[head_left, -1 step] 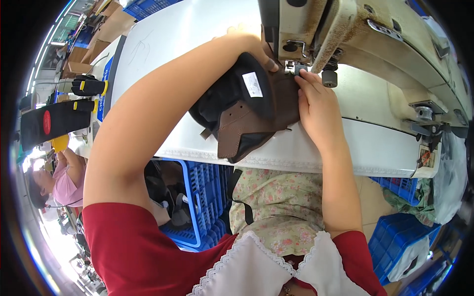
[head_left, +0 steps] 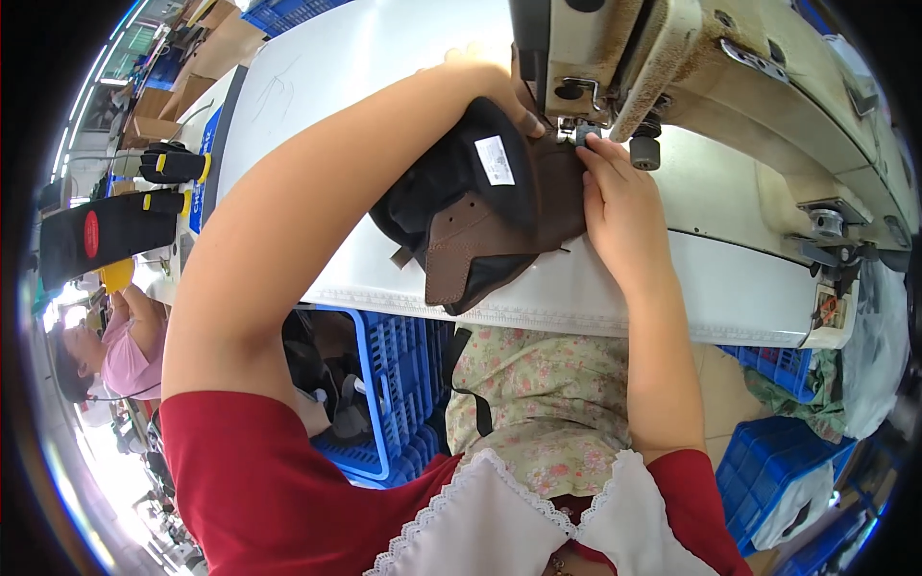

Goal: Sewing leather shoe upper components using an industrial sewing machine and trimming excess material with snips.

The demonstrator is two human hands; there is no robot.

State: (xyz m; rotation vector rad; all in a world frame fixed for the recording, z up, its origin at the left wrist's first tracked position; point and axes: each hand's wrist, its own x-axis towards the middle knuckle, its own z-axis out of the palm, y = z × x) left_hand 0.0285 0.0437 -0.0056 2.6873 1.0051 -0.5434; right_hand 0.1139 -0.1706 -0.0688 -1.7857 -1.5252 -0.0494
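Brown-and-black cap (head_left: 471, 230) likely needs flat, steady guiding; whether left hand (head_left: 507, 94) or right hand (head_left: 622, 202) clamps it, I can't tell.

Sewing workshop, apparently of the factory kind, as viewed from my own place in it. The setting is identified by the industrial sewing machine (head_left: 802, 120), heavy and stained, which stands on a white tabletop (head_left: 298, 91); a ruled scale (head_left: 547, 318) runs along the edge nearest me. A stitched brown-and-black workpiece (head_left: 475, 230) lies partly beneath the machine. A blue crate (head_left: 408, 360) with dark pieces (head_left: 327, 355) inside stands below the tabletop's edge, and a second blue crate (head_left: 754, 470) rests on the tiled floor (head_left: 715, 384) to my right. At my left, a co-worker in pink (head_left: 136, 357), cardboard boxes (head_left: 185, 98) and strip lights (head_left: 113, 83) indicate a shared workroom.
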